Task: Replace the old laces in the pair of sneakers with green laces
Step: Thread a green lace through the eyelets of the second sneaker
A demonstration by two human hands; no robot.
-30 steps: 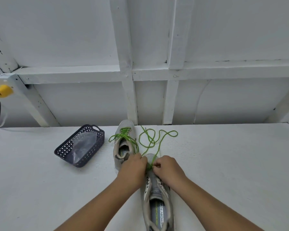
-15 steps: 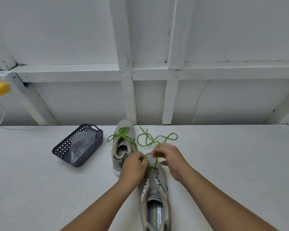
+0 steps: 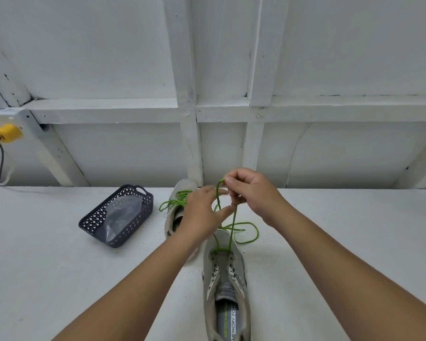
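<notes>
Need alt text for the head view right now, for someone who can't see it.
Both hands pull a green lace up from the near grey sneaker, threaded only at its front eyelets; the right hand pinches it. Behind the left hand lies the laced sneaker, beside a dark basket.
</notes>
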